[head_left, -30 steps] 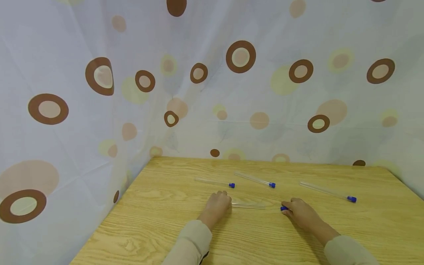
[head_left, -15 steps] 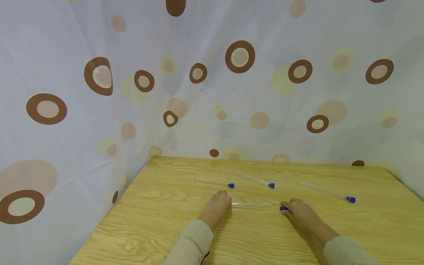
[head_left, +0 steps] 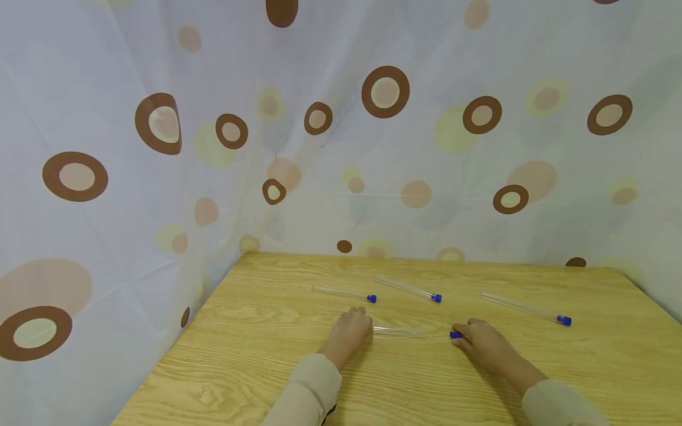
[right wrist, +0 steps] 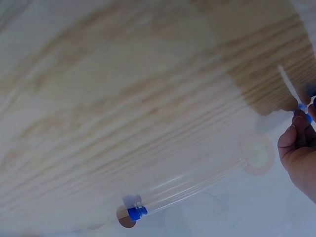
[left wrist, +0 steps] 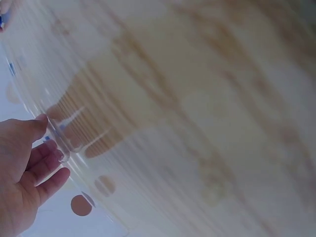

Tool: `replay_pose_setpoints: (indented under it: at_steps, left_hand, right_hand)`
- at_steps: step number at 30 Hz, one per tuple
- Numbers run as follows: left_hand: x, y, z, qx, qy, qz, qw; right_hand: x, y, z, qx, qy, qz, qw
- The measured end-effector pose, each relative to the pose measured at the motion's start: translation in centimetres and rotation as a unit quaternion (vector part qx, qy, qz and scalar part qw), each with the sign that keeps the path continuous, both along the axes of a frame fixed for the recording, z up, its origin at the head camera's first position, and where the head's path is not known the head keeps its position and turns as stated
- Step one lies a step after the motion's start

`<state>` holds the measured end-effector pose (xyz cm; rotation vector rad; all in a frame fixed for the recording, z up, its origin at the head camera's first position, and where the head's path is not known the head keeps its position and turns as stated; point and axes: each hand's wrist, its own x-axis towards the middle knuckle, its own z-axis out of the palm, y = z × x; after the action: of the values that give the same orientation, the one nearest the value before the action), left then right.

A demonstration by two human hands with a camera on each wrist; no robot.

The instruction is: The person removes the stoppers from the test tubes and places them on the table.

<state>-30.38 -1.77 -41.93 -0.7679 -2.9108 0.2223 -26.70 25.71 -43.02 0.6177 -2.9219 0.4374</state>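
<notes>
In the head view my left hand [head_left: 348, 332] grips one end of a clear test tube [head_left: 398, 332], which lies sideways just over the table and points right. The left wrist view shows the tube's rounded end [left wrist: 64, 154] between the thumb and fingers. My right hand [head_left: 487, 344] pinches a blue cap [head_left: 455, 335] between thumb and fingertips; the fingers partly cover it. A small gap separates the cap from the tube's right end.
Behind the hands lie three clear tubes with blue caps: a left tube [head_left: 341, 291], a middle tube [head_left: 407, 288] and a right tube [head_left: 522, 306]. The wood-grain table [head_left: 256, 349] meets a spotted curtain [head_left: 319, 219] at the back and left.
Both hands keep their grips on the tube and the cap, with almost no movement. The view has shifted very slightly.
</notes>
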Motion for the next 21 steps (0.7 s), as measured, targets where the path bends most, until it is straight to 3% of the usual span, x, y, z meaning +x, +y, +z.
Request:
replay_pose_setpoints:
  at_steps: [21]
  left_hand:
    - [-0.07, -0.01, -0.18, -0.002, 0.011, -0.019, 0.9998]
  right_hand:
    - [0.04, 0.12, -0.06, -0.012, 0.007, 0.015, 0.9998]
